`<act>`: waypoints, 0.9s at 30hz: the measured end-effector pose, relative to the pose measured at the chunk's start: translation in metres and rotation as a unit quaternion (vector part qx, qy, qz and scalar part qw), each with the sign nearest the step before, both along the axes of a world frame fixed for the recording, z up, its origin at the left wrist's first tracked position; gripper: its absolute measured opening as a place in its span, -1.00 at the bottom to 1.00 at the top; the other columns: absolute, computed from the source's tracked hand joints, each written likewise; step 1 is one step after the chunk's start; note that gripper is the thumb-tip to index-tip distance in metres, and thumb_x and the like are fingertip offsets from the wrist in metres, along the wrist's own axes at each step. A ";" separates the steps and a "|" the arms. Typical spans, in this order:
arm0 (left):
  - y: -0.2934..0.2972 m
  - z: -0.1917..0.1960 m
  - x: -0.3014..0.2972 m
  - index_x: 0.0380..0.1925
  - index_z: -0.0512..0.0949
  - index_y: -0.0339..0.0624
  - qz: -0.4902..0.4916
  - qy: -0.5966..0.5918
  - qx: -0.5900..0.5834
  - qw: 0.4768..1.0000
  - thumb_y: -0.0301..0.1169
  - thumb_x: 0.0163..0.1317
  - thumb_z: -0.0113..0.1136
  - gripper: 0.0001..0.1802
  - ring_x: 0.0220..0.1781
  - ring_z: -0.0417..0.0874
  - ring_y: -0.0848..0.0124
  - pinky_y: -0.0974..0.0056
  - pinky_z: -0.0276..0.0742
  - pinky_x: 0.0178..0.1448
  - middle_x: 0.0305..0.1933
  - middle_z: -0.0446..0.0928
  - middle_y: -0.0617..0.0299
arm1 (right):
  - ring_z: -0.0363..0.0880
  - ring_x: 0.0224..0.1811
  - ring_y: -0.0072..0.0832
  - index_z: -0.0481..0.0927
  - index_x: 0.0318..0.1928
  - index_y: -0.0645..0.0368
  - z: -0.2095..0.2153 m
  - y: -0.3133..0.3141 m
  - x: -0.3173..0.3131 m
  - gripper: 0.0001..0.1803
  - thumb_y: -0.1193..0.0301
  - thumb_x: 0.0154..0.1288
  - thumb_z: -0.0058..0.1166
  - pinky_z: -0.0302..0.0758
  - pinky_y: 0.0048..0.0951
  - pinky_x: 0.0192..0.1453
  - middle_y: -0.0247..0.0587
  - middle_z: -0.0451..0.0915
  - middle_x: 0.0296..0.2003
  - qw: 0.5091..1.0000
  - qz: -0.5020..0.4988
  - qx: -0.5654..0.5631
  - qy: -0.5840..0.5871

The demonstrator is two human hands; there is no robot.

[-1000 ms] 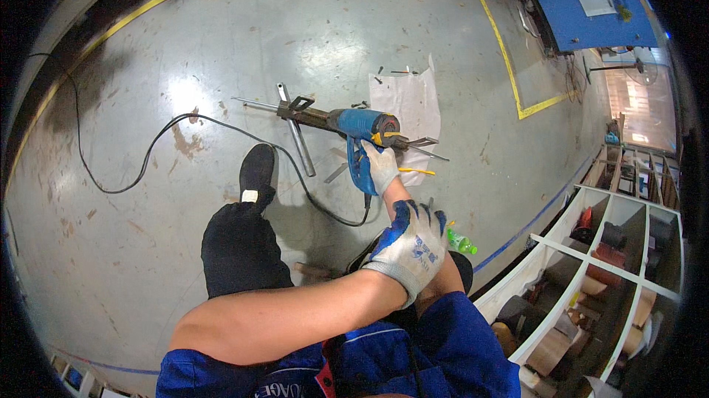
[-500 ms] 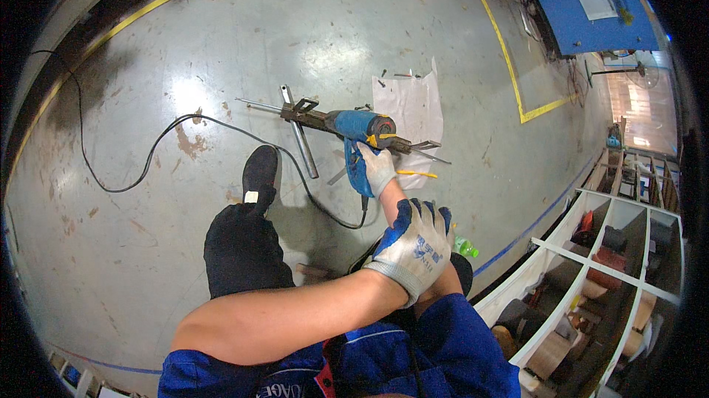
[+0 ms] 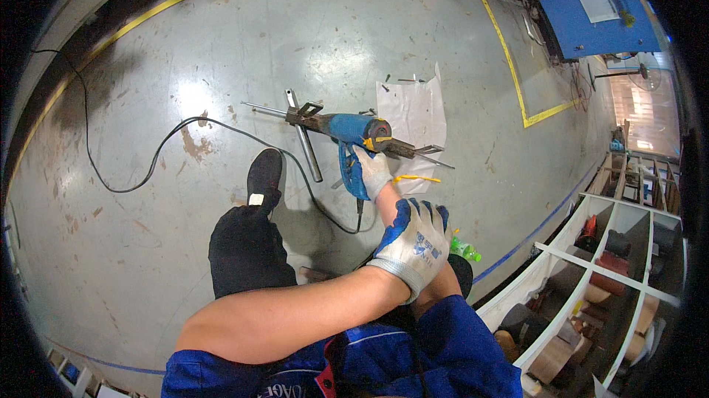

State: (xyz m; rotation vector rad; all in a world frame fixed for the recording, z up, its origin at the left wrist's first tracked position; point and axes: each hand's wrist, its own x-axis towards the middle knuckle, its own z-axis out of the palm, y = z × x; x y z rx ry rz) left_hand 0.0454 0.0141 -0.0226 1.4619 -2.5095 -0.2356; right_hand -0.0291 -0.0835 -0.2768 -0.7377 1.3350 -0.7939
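My right hand (image 3: 374, 170), in a white and blue work glove, grips the blue handle of a corded power tool (image 3: 347, 128). This tool has a blue body, a dark round end and thin metal rods at both ends. It is over the floor, across a bare metal bar (image 3: 306, 144); whether it touches the bar I cannot tell. A white sheet (image 3: 413, 114) lies beyond it, with small screws or bolts (image 3: 402, 79) at its far edge and a yellow strip (image 3: 416, 178) near it. My left hand (image 3: 415, 244), also gloved, rests across my right forearm, fingers apart and bent downward.
A black cord (image 3: 153, 169) snakes over the floor (image 3: 148, 250) to the left. My shoe (image 3: 266, 176) stands near the bar. A green-capped bottle (image 3: 465, 250) lies beside my right arm. White shelving (image 3: 561, 250) with assorted parts stands at right, a blue cabinet (image 3: 600, 21) far right.
The power tool has rolled slightly in my right hand, its round end now facing up more, and its handle shifted a little left. My left hand stays on the right forearm. The view has shifted slightly.
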 end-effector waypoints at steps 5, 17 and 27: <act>0.001 0.000 -0.006 -0.01 0.58 -0.16 -0.019 0.000 0.050 0.999 -0.27 0.29 0.10 -0.67 -0.02 0.61 0.11 -0.03 0.41 0.08 -0.09 0.61 0.05 | 0.60 -0.38 -0.57 0.67 -0.02 0.16 -0.005 -0.001 0.004 -0.71 0.25 0.40 0.31 0.57 -0.44 -0.27 -0.37 0.67 -0.28 0.998 0.002 0.022 0.056; -0.003 0.003 -0.004 0.15 0.55 -0.26 -0.051 0.003 0.110 0.993 -0.29 0.31 0.08 -0.54 0.02 0.61 0.05 -0.05 0.44 0.04 -0.02 0.62 -0.03 | 0.62 -0.33 -0.50 0.66 -0.03 0.17 -0.010 -0.002 -0.005 -0.65 0.19 0.37 0.34 0.58 -0.37 -0.20 -0.34 0.67 -0.28 0.993 0.015 -0.005 0.115; -0.002 0.002 -0.009 0.25 0.51 -0.31 -0.060 -0.009 0.144 0.988 -0.29 0.34 0.04 -0.48 0.09 0.61 -0.01 -0.08 0.44 0.15 0.07 0.62 -0.11 | 0.63 -0.29 -0.51 0.66 0.00 0.21 -0.008 -0.002 -0.019 -0.66 0.24 0.37 0.34 0.60 -0.40 -0.16 -0.29 0.70 -0.22 0.998 -0.020 0.033 0.051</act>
